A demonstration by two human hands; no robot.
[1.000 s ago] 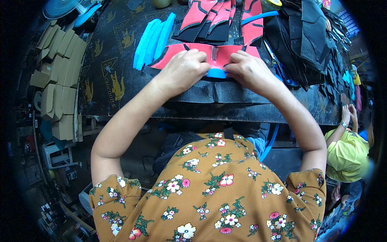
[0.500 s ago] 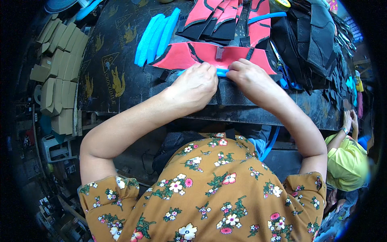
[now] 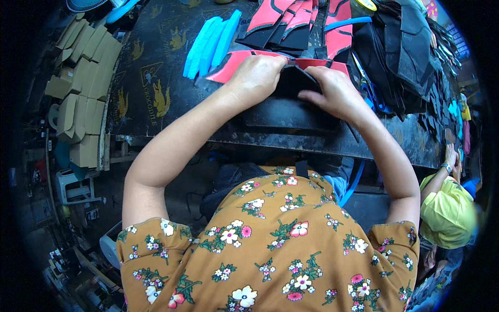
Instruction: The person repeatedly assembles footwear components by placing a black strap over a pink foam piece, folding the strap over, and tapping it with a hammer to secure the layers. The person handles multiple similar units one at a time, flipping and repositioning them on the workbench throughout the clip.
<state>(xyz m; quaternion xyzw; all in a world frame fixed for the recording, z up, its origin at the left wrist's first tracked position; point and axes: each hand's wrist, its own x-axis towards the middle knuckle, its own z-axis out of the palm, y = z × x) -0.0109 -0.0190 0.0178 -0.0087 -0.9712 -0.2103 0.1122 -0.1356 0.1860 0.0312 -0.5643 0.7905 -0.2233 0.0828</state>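
On the dark, scuffed work table (image 3: pixel 156 78), whose worn top carries faded yellow printed marks, both hands work one flat piece of red and black sheet material (image 3: pixel 291 70). That red-and-black piece lies at the middle of the table's near half, straight ahead of the person; its red face looks smooth and matte, with pointed corners sticking out to either side of the hands, and a black panel folds up between them. The left hand (image 3: pixel 255 78) lies knuckles-up over its left part, fingers curled and pinching the upper edge. The right hand (image 3: pixel 335 93) lies on its right part, fingers bent down onto the black panel and thumb stretched toward the left hand, gripping the fold. Under the piece sits a darker rectangular black pad (image 3: pixel 286 117) with a dull surface.

Just left of the piece lie several soft-looking blue foam strips (image 3: pixel 210 44), long and rounded, side by side. Beyond it, more red and black cut pieces (image 3: pixel 283 23) fan out in an overlapping stack. To the right, floppy black fabric parts (image 3: pixel 403 47) heap up. Off the table's left edge stand stacked tan cardboard boxes (image 3: pixel 83 83).
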